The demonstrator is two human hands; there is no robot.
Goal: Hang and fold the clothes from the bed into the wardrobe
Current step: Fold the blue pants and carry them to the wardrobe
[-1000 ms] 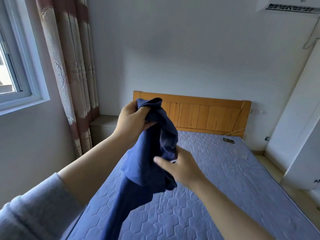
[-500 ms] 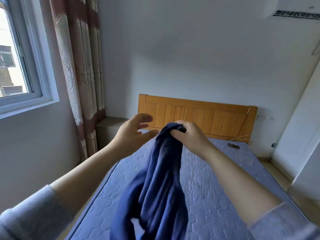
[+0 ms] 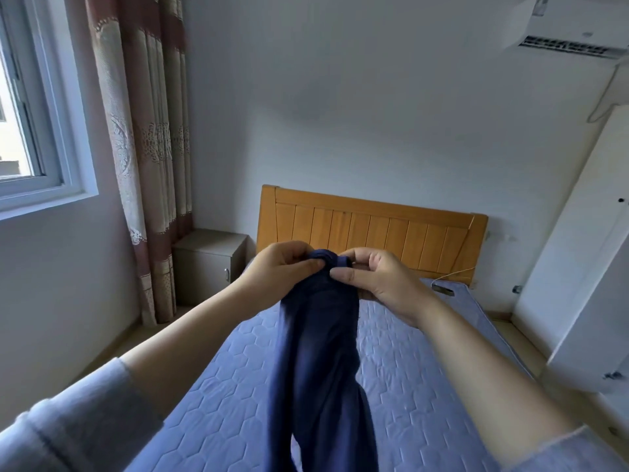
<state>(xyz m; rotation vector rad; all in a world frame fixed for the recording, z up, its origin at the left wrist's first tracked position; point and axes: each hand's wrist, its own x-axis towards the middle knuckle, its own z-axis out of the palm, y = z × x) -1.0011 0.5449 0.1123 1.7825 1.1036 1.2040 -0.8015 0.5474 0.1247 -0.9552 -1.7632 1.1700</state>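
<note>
My left hand and right hand both pinch the bunched top edge of the navy garment, fingers curled round the cloth, hands nearly touching. Garment hangs down between my forearms, above the blue quilted mattress, in front of wooden headboard

A home bedroom: bed, curtain, nightstand.
</note>
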